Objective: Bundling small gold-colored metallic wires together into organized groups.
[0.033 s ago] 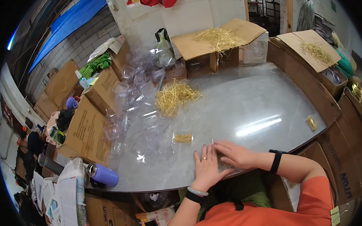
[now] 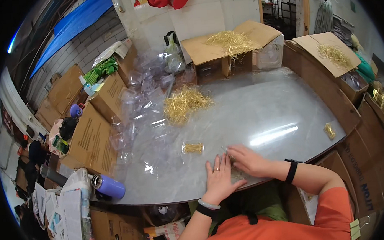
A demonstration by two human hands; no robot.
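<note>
My left hand (image 2: 219, 176) lies flat at the table's near edge, its fingers stretched out and a ring on one of them. Close beside it on the right, my right hand (image 2: 249, 161) bends its fingers together over a clear thing (image 2: 237, 174), apparently thin plastic. Most of that thing is hidden under the fingers, so its shape cannot be made out. Just beyond my left hand is a small clear pack (image 2: 193, 148) filled with gold shredded straw. A similar gold-filled pack (image 2: 329, 131) rests at the table's right end. A loose heap of gold shreds (image 2: 184, 105) lies farther back.
Clear plastic boxes (image 2: 149, 94) crowd the left of the grey table (image 2: 261, 112). A purple bottle (image 2: 111, 186) stands at the near left corner, by a cardboard box (image 2: 91, 142). Open cartons with gold shreds (image 2: 231, 42) line the back; another carton (image 2: 334, 54) is right.
My right fingers have shifted slightly away from me and lifted a little over the clear thing. My left hand stays in place.
</note>
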